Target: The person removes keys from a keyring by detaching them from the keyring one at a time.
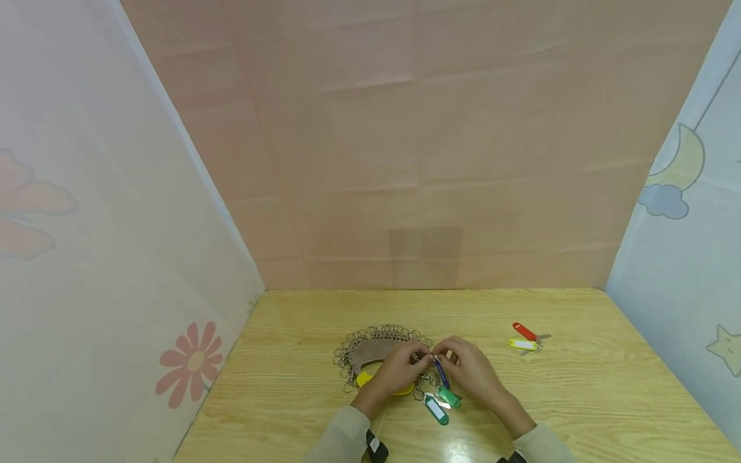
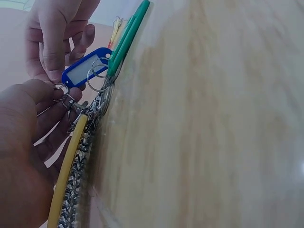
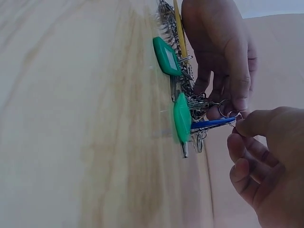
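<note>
Both hands meet over the right end of a curved metal key holder [image 1: 370,350] fringed with many small rings. My left hand [image 1: 399,368] pinches a small metal ring [image 2: 61,87] at that end, between thumb and fingertips. Facing it, my right hand [image 1: 471,370] pinches the split ring [image 3: 232,115] at the end of a blue key tag [image 2: 81,72]. The blue tag hangs below the fingertips. Two green key tags, one dark [image 1: 436,409] and one brighter [image 1: 449,397], lie just below the hands with keys. A yellow curved part [image 1: 363,378] of the holder shows beside my left hand, which partly covers it.
To the right on the wooden table [image 1: 590,386] lie a red key tag [image 1: 523,331] and a yellow key tag [image 1: 523,344], with keys. A pinkish back panel [image 1: 359,161] and patterned side panels [image 1: 145,225] border the table.
</note>
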Action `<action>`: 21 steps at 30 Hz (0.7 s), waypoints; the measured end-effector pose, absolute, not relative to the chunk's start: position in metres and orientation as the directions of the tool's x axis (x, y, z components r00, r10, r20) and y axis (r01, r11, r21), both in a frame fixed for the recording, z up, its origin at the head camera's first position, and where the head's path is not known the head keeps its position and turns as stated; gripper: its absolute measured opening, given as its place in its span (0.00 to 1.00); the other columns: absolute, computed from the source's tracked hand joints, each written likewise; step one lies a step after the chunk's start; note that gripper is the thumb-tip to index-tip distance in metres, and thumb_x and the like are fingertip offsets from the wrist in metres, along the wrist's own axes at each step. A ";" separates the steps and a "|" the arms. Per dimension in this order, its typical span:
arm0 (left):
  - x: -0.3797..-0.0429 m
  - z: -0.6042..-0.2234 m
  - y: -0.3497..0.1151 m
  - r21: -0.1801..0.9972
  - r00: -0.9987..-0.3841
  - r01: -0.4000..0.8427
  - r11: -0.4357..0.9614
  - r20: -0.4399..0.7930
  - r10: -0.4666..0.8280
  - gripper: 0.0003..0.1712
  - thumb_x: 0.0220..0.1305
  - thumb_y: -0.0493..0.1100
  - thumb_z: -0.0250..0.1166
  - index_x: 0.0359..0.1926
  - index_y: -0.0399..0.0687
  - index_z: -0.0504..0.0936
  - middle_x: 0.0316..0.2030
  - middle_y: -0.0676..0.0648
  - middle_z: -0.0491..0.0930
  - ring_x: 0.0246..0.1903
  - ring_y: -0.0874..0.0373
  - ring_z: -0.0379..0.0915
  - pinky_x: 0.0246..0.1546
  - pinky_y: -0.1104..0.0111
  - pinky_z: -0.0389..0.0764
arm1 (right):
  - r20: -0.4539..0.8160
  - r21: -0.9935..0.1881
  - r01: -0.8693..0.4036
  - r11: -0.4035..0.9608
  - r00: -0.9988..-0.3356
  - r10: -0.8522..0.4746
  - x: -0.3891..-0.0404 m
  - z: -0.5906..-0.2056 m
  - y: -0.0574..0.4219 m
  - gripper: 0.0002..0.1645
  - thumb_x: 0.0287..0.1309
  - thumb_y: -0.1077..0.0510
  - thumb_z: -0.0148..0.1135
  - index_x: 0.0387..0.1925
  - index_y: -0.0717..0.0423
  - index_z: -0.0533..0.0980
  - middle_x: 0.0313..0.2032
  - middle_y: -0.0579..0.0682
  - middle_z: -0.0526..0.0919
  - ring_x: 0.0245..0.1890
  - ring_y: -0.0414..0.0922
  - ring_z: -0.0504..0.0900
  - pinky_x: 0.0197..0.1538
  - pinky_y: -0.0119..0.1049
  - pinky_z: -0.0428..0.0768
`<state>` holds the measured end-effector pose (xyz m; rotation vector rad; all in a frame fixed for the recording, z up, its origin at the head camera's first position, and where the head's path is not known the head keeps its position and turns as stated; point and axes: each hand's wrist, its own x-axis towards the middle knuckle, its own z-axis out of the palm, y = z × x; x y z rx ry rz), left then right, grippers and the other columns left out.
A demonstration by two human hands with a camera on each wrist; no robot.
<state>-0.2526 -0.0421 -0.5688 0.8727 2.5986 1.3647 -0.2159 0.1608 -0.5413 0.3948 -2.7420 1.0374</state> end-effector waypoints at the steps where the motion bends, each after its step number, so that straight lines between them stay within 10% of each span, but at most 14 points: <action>1: -0.253 -0.568 -0.042 0.779 -0.837 0.444 0.443 0.184 0.516 0.11 0.81 0.51 0.62 0.48 0.55 0.89 0.43 0.58 0.85 0.40 0.75 0.74 0.43 0.75 0.79 | 0.262 -0.617 -0.304 0.725 -0.949 -0.175 -0.216 -0.541 0.160 0.10 0.67 0.62 0.72 0.39 0.39 0.86 0.40 0.38 0.87 0.30 0.30 0.77 0.34 0.28 0.77; 21: -0.254 -0.570 -0.042 0.788 -0.843 0.435 0.436 0.185 0.506 0.13 0.82 0.52 0.59 0.45 0.55 0.87 0.40 0.57 0.85 0.37 0.75 0.75 0.41 0.75 0.80 | 0.235 -0.599 -0.234 0.766 -0.966 -0.111 -0.213 -0.546 0.145 0.09 0.59 0.58 0.78 0.37 0.43 0.84 0.33 0.35 0.85 0.23 0.29 0.73 0.26 0.29 0.72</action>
